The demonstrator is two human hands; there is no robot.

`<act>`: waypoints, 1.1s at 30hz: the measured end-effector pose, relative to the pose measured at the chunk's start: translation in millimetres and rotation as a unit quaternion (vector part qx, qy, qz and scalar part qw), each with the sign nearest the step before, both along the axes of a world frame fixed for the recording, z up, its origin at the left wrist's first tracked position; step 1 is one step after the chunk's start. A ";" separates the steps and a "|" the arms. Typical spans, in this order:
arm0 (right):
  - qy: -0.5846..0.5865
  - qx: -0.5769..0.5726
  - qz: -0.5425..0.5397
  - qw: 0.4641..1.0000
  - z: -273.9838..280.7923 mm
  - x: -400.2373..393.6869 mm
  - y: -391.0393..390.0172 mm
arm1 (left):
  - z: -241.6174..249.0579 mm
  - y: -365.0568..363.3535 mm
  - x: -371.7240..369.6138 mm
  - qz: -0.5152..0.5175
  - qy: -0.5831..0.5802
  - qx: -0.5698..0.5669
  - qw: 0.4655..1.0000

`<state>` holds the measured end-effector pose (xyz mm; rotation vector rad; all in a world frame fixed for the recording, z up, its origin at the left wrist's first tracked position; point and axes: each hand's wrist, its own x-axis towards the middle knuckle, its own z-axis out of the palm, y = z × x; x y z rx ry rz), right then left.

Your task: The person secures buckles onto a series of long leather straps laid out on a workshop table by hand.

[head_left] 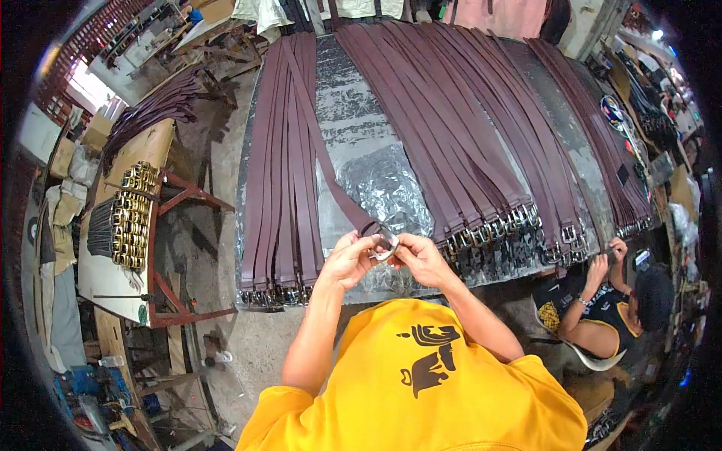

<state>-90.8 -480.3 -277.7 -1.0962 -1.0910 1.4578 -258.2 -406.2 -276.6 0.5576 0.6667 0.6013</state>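
A brown leather belt (331, 177) runs from the far edge of the table toward me, its buckle end raised between my hands. My left hand (348, 259) pinches the silver buckle (386, 244) and strap end from the left. On the other side, the fingers of my right hand (423, 261) close on the buckle's edge. Just left of my hands lies a row of similar belts (267, 173). A wider spread of belts (444, 135) is on the right, buckles toward me.
Plastic sheeting (383, 184) covers the table between the belt rows. At the right edge sits another person (594, 316), hands by the table. To the left, a side bench (113, 289) bears gold buckled belts (135, 218) and dark straps (154, 109).
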 end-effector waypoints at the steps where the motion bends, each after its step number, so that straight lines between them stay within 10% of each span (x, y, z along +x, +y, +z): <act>1: 0.002 -0.002 -0.007 1.000 1.5 -0.1 -0.5 | -10.4 2.6 -1.0 -0.002 -0.005 0.007 1.000; 18: -0.068 -0.003 -0.030 0.997 -20.9 -5.2 -11.9 | 9.0 -10.0 31.2 0.045 -0.022 0.113 0.992; 22: 0.208 -0.041 -0.002 0.977 -10.3 1.2 -14.7 | 14.2 -12.1 38.3 0.061 -0.013 0.208 0.976; 33: 0.060 -0.048 -0.021 0.997 -2.4 15.4 -30.5 | 12.5 -15.5 50.9 0.060 0.059 0.257 0.963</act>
